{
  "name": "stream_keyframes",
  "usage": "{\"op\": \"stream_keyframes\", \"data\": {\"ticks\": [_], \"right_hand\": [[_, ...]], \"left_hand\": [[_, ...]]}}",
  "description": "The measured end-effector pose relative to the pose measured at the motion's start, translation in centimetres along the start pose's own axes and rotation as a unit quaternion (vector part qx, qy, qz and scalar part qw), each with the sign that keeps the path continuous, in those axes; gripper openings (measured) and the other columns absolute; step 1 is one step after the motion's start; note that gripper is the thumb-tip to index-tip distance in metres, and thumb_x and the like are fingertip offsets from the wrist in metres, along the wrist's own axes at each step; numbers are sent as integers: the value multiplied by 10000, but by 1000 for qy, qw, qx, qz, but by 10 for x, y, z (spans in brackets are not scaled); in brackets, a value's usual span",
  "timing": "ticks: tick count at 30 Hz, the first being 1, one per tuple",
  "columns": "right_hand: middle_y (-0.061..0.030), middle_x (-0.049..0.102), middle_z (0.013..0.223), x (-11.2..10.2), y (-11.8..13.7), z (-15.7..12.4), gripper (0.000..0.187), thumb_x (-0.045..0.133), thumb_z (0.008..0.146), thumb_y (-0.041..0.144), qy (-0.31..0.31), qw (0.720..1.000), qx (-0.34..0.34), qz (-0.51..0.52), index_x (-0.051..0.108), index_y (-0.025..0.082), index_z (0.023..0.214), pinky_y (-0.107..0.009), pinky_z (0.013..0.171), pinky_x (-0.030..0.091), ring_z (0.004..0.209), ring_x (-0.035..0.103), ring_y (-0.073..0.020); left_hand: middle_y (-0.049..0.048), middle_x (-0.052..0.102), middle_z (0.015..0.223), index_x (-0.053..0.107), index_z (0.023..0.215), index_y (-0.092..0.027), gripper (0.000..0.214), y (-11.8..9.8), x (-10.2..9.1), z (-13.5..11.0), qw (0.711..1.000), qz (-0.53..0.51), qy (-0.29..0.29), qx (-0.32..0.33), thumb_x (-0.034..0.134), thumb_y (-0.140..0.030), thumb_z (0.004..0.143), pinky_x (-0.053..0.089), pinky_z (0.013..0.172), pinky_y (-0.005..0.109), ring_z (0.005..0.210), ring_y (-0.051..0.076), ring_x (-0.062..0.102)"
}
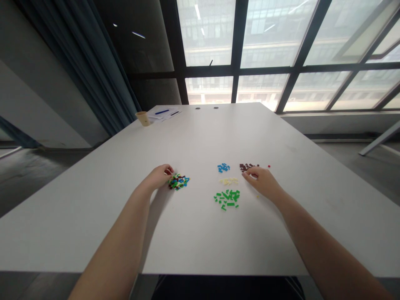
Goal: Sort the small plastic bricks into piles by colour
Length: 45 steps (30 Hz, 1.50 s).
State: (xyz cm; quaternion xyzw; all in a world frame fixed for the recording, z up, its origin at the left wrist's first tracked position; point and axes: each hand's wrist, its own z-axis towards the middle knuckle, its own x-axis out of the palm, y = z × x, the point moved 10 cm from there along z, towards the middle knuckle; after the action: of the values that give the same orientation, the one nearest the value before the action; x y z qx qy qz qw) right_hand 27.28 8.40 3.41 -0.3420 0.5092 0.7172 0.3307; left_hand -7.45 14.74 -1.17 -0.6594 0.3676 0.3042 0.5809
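My left hand [161, 175], its fingers curled together, is at the left edge of a mixed pile of small toy bricks [178, 181] in green, blue, brown and pale yellow. Whatever its fingertips may pinch is too small to see. On the right, my right hand [260, 179] has thumb and fingers closed at the near edge of a group of dark brown bricks [246, 167], partly covering it. Anything between those fingertips is hidden. Blue bricks [223, 168], pale yellow bricks [229, 181] and green bricks [229, 198] lie in separate groups between the hands.
One red brick [269, 166] lies beyond my right hand, and a tiny yellow piece [257, 196] lies nearer me. At the white table's [200, 241] far left stand a paper cup [143, 118] and papers [161, 113] with a blue pen [161, 111]. Windows are behind.
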Motion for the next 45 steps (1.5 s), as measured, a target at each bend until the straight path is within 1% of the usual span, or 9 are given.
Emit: {"op": "stream_keyframes", "data": {"ticks": [4,8,12,15,18,21,28,40,45], "right_hand": [[-21,576,630,-1,2,0,274,434,779,337,3,1000,2,1,597,175,631,-236,577,348,589,489,-127],[-27,585,644,-1,4,-1,271,437,780,336,3,1000,0,-1,603,177,637,-240,581,352,592,490,-130],[-25,585,655,2,13,-3,263,441,787,326,6,1000,-25,6,599,183,632,-237,582,352,601,490,-126],[-17,566,628,5,27,-6,268,440,797,313,12,998,-53,12,584,181,613,-234,577,347,588,479,-118],[-11,547,600,9,39,-9,268,450,801,298,19,997,-73,18,574,177,596,-232,573,341,583,475,-114],[-8,539,592,13,48,-11,264,456,805,293,23,995,-91,26,581,176,604,-232,573,338,578,471,-110],[-1,513,580,16,62,-17,260,460,815,300,32,990,-128,46,583,176,622,-225,568,334,577,467,-106],[-9,522,588,12,70,-19,256,452,813,290,36,990,-133,39,579,183,618,-229,585,350,604,484,-118],[-27,627,779,14,70,-21,145,522,769,282,18,989,-127,79,611,209,857,-248,654,396,696,535,-135]], "left_hand": [[12,565,757,510,768,-163,203,-12,-11,-6,992,-120,-35,-1,501,-201,569,446,549,243,590,126,559],[3,556,724,515,749,-155,202,-48,-15,-15,974,-202,-65,84,581,-262,591,461,635,264,647,128,563],[37,600,791,508,804,-148,244,-92,15,-32,934,-322,1,153,619,-275,628,484,700,298,744,152,600],[60,629,859,501,855,-156,241,-118,34,-50,903,-384,7,192,616,-266,674,486,777,326,818,163,616],[47,644,838,502,877,-169,219,-137,48,-68,903,-366,2,226,598,-274,710,497,777,318,797,151,626],[21,647,806,514,915,-190,206,-151,53,-82,915,-293,-24,277,578,-272,737,505,738,282,751,126,621],[14,635,812,500,999,-210,233,-164,53,-96,912,-199,-80,351,542,-252,773,484,701,240,722,99,588],[9,630,798,457,1056,-232,300,-160,56,-93,921,-219,-58,318,540,-263,769,463,711,257,736,114,590],[13,631,799,456,1054,-231,300,-161,59,-92,922,-224,-42,313,540,-265,768,463,708,263,737,119,585]]}}
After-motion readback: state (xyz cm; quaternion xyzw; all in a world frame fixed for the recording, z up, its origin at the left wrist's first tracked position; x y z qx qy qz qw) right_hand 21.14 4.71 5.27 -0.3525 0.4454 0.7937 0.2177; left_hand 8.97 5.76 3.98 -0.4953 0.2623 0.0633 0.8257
